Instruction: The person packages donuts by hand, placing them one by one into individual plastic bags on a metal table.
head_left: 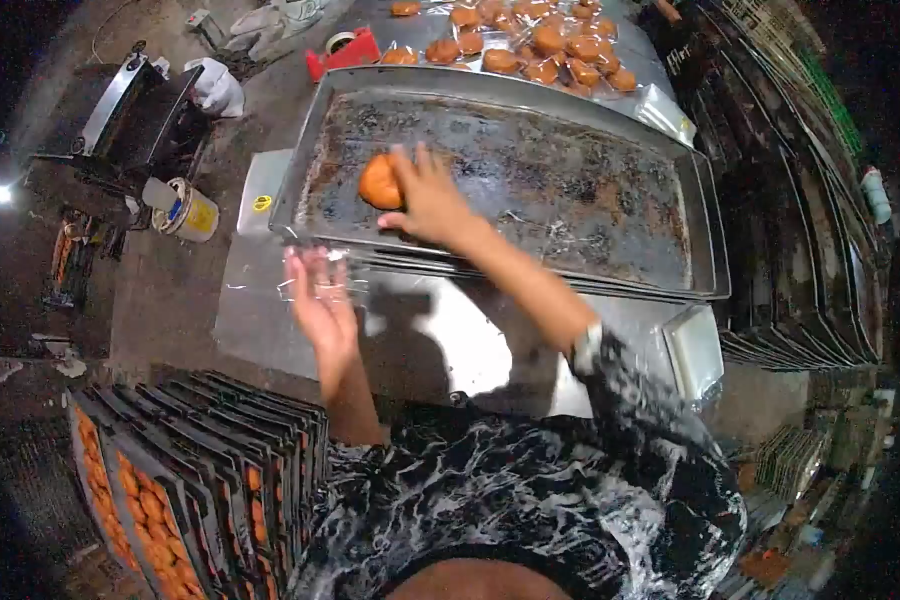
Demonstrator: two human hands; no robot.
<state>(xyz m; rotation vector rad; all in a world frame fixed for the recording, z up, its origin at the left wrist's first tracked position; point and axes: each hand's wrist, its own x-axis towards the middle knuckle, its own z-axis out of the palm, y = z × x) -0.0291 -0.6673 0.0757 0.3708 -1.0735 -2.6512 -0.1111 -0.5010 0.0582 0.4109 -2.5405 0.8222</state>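
One round orange-brown bun (378, 182) lies toward the left end of a worn metal tray (560, 190). My right hand (430, 200) reaches over the tray with its fingers spread, touching the bun's right side. Just outside the tray's front left corner, my left hand (320, 295) is raised with its fingers apart, and a clear plastic bag (342, 272) is on it. How the fingers sit in the plastic is hard to make out.
Wrapped buns (550, 45) lie behind the tray, near a red tape dispenser (342, 52). Stacks of clear bags (692, 350) (265, 190) flank the tray. A rack of bun-filled trays (200, 470) stands at the lower left, dark stacked trays (790, 210) at the right.
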